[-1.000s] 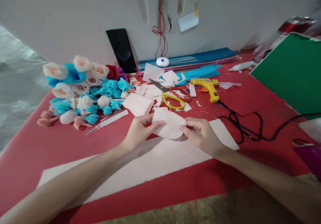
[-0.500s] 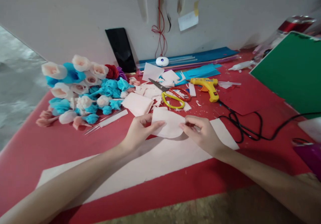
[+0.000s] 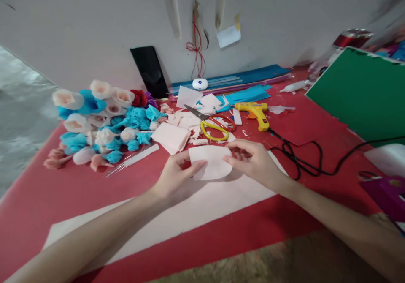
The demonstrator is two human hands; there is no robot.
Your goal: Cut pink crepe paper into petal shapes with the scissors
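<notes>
One pair of steel scissors with one red and one yellow handle [image 3: 202, 116] is seen, one yellow plastic glue gun [image 3: 251, 107] just to its right, and one flat black rectangular slab [image 3: 150, 72] propped against the wall. More than a dozen pale pink, blue and dusky paper flowers [image 3: 137, 118] are heaped at the left, the exact count hidden by overlap; among them one red bloom [image 3: 139, 98] is made out. One folded pale pink paper pad [image 3: 171, 137] is laid near the scissors, and one long pale paper sheet [image 3: 190, 202] is spread across the red counter [image 3: 79, 190]. And over that sheet, between two hands, one pale round-ended paper piece [image 3: 210, 162] is held! Its left end is pinched by the grip of the left hand [image 3: 175, 174], thumb laid on top, fingers behind. Its rounded right edge is caught in the grip of the right hand [image 3: 256, 162], thumb and forefinger nearly closed. Whether it is one layer or several cannot be told.
</notes>
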